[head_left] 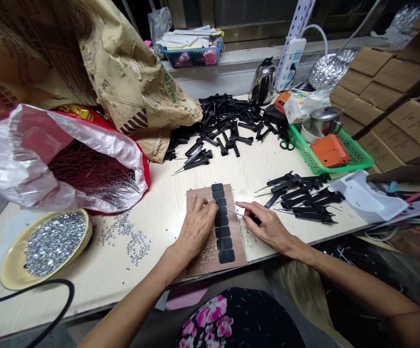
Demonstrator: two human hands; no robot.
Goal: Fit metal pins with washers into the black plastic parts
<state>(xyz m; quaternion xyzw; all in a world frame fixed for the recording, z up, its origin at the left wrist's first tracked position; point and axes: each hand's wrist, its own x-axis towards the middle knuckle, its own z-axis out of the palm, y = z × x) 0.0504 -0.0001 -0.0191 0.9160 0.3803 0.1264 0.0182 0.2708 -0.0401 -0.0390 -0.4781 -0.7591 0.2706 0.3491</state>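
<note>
A brown board [238, 241] lies at the table's front edge, with a column of black rounded-square pads [223, 232] and pale grains on it. My left hand [198, 222] rests on the board, its fingers bent and closed at the left side of the pads; anything in its fingertips is too small to make out. To the right, my right hand [266, 224] grips a black-handled tool [255, 218], whose thin metal tip points left toward the pads. Beyond that hand lies a group of similar black pieces with thin metal shafts [304, 193].
At left, a white and red bag [17, 159] holds thin dark-red rods; a yellow bowl [10, 275] holds small silver pieces, with others scattered beside it. Black plastic parts [227, 116] are heaped at the back. A green basket [362, 159] and stacked cartons [412, 125] stand right.
</note>
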